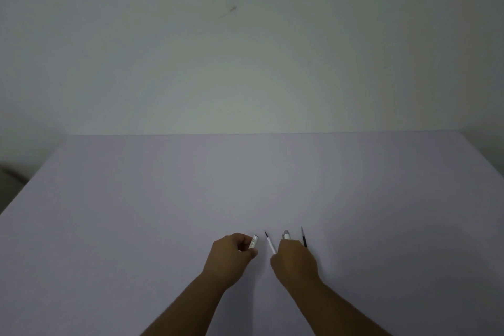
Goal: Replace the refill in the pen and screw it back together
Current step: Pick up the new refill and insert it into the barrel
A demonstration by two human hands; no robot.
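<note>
My left hand [233,256] is closed around a short white pen barrel piece [253,242], whose end sticks out past the thumb. My right hand [296,260] is closed on the other white pen part [286,234], which has a grey end pointing away from me. A white refill with a dark tip [270,243] runs from the right hand's fingers out toward the gap between the hands; whether it is held or lying on the table I cannot tell. A second, dark refill [303,237] lies on the table just right of the right hand.
The table [163,213] is covered in a plain pale lilac sheet and ends at a bare white wall behind it. Its left edge slants down at the far left, beside a dark blurred shape [11,174].
</note>
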